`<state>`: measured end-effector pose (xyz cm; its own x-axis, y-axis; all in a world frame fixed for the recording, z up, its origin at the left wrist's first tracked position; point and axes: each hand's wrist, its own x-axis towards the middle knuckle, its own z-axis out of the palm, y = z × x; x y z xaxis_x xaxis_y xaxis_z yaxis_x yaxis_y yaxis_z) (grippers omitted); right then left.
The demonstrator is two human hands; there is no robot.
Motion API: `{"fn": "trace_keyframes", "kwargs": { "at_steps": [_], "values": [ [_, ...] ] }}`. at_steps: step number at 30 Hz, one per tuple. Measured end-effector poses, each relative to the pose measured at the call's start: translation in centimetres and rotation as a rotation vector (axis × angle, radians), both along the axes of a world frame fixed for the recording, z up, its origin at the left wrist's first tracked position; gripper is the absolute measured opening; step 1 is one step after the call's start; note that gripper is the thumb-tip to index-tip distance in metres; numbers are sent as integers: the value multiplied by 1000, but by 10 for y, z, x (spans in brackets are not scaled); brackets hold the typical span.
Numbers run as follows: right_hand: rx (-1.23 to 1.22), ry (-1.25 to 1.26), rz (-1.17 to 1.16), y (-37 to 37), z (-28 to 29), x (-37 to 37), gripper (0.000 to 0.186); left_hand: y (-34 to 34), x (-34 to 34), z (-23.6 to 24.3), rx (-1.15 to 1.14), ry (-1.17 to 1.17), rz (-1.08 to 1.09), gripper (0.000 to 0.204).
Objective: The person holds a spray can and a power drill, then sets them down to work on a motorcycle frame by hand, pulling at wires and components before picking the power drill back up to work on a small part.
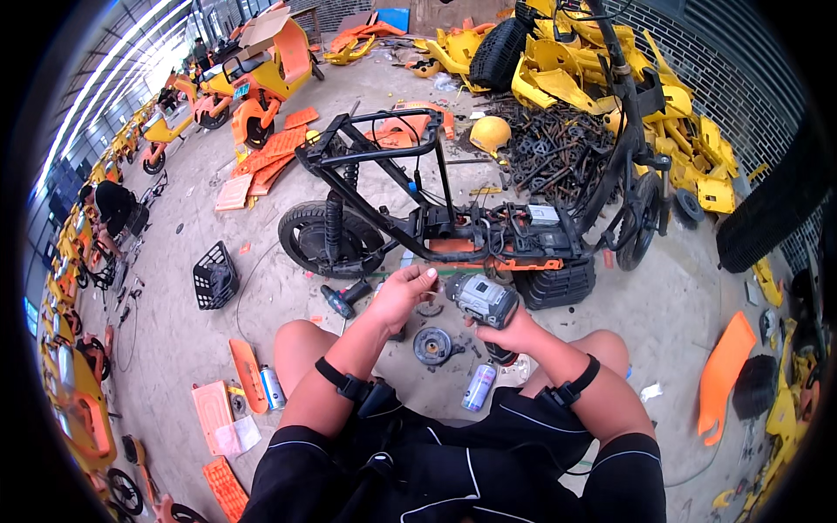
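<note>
My right hand [513, 332] is wrapped round the handle of a grey and black cordless drill [485, 299], its nose pointing left. Close to that nose, my left hand [403, 297] is closed, thumb against curled fingers; whatever it pinches is too small to make out. Just beyond both hands stands a stripped scooter frame [373, 155], black, with wiring and a battery area exposed and an orange strip [514, 264] along its lower edge. A round metal hub-like part [432, 346] lies on the floor between my knees. Another cordless drill [343, 300] lies left of my left hand.
Spray cans stand or lie near my legs [479, 388]. A black basket [215, 277] sits at left, beside a cable. Metal parts [558, 148] and yellow panels [680, 148] are heaped behind the frame. Orange panels [726, 370] lie around. A person [113, 209] crouches far left.
</note>
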<state>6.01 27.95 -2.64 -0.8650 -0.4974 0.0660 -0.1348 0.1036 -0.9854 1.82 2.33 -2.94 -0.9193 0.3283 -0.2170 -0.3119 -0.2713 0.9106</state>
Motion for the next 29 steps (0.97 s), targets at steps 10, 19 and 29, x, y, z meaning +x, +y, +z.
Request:
{"fn": "trace_keyframes", "kwargs": {
  "at_steps": [10, 19, 29],
  "values": [
    [-125, -51, -130, -2, 5, -8, 43, 11, -8, -7, -97, 15, 103, 26],
    [-373, -378, -632, 11, 1, -28, 23, 7, -47, -65, -791, 530, 333, 32],
    [-526, -576, -808, 38, -22, -46, 23, 28, -66, -144, -1176, 486, -364, 47]
  ]
}}
